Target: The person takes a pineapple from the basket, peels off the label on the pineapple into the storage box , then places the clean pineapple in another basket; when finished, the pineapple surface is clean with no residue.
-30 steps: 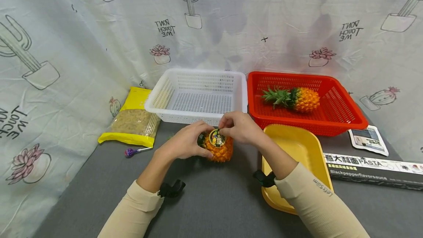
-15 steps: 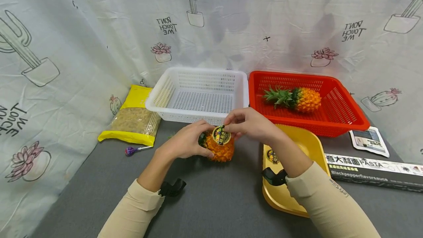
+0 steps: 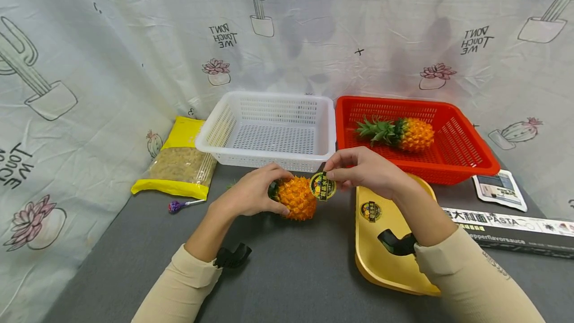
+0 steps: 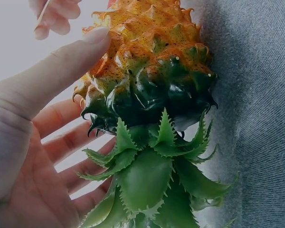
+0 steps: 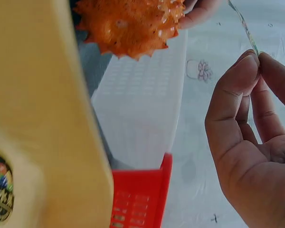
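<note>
While the left hand (image 3: 251, 196) curls around the pineapple (image 3: 295, 197) on the grey table (image 3: 291, 273), the right hand (image 3: 367, 171) pinches a round sticker (image 3: 322, 186) just off the fruit's right side. Progress, as I read it: label is off this pineapple, one sticker (image 3: 371, 211) already sits in the yellow tray (image 3: 394, 273) under the right wrist; this one not yet dropped there. Fruit lies sideways, orange body, dark green crown toward the left palm. Second pineapple (image 3: 399, 134) in the red basket (image 3: 466, 158) beyond the right hand.
</note>
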Available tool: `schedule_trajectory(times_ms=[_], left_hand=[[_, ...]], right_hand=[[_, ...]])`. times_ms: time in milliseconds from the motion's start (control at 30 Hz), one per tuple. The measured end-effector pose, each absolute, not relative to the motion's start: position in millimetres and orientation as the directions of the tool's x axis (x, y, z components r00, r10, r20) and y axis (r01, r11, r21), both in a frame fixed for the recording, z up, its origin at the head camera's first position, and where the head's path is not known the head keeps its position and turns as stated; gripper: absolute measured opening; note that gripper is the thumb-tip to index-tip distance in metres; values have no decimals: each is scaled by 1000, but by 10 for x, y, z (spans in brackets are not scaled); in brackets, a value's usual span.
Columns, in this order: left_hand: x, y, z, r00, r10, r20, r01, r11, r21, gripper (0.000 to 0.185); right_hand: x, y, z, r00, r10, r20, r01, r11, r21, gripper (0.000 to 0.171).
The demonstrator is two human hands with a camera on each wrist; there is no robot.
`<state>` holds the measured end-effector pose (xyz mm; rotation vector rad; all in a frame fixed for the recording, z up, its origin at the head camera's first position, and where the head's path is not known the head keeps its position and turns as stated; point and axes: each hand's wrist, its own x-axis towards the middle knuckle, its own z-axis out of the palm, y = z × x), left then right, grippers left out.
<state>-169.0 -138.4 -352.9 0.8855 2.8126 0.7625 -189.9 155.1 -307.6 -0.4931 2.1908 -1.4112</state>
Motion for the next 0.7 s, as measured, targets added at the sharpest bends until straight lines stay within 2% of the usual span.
schedule_trajectory(times_ms=[700], left_hand=[[-1676, -1378, -3530, -831, 555, 40, 499, 713, 493, 74]], right_hand=[[-1813, 2203, -3079, -833, -504, -229, 6, 405, -914, 27]])
